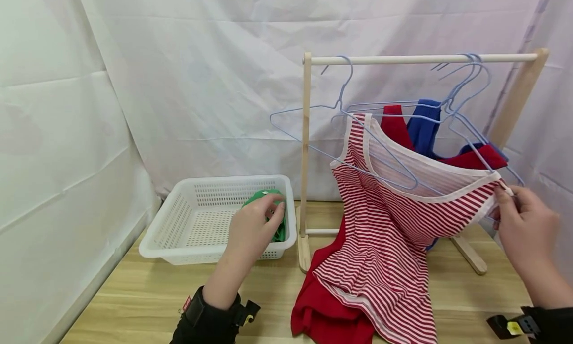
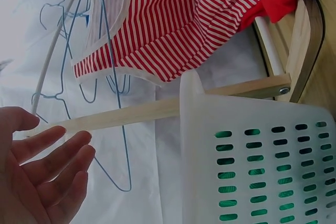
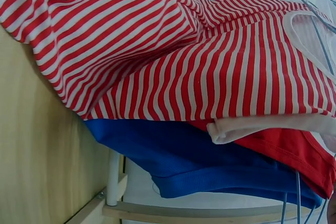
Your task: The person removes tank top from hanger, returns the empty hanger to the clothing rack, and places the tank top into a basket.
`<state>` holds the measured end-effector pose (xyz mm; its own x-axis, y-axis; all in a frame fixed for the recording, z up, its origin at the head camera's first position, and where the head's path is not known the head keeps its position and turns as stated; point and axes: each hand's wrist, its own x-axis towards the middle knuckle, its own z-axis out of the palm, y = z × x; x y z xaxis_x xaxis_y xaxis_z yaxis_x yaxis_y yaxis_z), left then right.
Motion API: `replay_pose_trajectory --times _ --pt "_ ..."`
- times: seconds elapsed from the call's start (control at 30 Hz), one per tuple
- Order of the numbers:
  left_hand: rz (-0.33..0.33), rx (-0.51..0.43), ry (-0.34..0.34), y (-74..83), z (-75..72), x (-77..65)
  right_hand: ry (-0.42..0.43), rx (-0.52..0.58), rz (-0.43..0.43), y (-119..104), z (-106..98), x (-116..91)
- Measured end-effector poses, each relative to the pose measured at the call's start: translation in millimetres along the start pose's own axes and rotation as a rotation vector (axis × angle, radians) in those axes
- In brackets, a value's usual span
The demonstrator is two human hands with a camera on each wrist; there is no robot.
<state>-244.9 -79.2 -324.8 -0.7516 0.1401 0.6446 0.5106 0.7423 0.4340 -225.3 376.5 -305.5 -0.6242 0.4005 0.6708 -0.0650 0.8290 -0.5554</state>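
My right hand pinches the near shoulder strap of a red-and-white striped tank top, at the end of a light blue wire hanger. The top's other strap hangs over that hanger's far arm, and its body drapes down to the table. In the right wrist view the striped fabric fills much of the picture. My left hand is over the right side of a white plastic basket, holding nothing. Its fingers are relaxed and apart in the left wrist view. Green fabric lies in the basket, partly hidden by this hand.
A wooden rack with a white rail stands on the table. A bare blue hanger hangs at the rail's left. Behind the striped top hang a red garment and a blue garment. White sheeting surrounds the table.
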Motion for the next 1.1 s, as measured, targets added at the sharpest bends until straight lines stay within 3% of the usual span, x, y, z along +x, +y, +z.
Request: replay_pose_trajectory --times 0.23,0.57,1.1 --pt "-0.018 0.007 -0.027 -1.7 -2.0 -1.9 -0.061 -0.032 -0.008 3 0 -8" --pt "-0.049 0.011 -0.054 -4.6 -0.9 -4.3 -0.213 -0.01 -0.004 9 2 -19" --pt "-0.079 0.024 -0.093 -10.7 4.8 -5.1 -0.41 0.099 0.139 24 0 -29"
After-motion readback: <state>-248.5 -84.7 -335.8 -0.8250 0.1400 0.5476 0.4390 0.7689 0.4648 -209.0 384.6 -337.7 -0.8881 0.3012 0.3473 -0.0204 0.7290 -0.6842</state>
